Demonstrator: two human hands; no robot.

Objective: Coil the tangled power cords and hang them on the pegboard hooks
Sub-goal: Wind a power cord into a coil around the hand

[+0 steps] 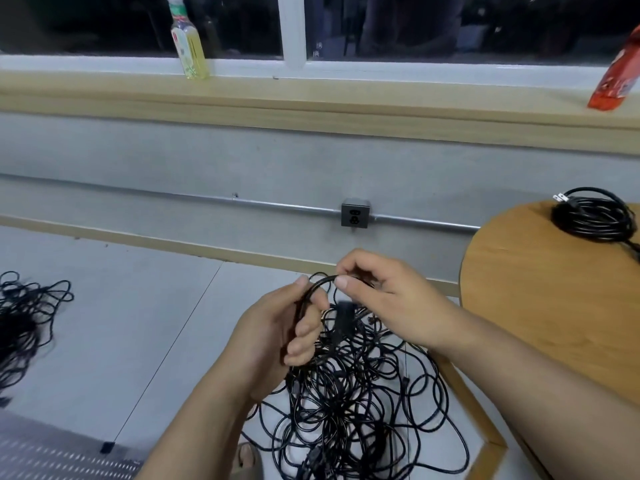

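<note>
Head view. The hands meet low in front of the wall, directly above the tangle.

The left hand curls its fingers round a black cord, with the thumb upright against the strand. The right hand pinches the same cord between thumb and forefinger at the top of its arc, just beside the left thumb. The cord bends in a short curve between the two grips. It then drops past the left palm into the tangle below. Under the right hand hangs a dark block, too blurred to identify.

The tangle is a loose heap of thin black loops that overlap with no order. It lies on the pale floor beneath and between the forearms, and its outer loops reach the table's wooden leg. A second tangle lies on the floor at far left, well apart from the hands.

A finished coil, round and compact, rests on the round wooden table at right, with its pronged plug sticking out at the upper left.

On the wall behind the hands is an outlet. On the sill stand a bottle and a red packet.
</note>
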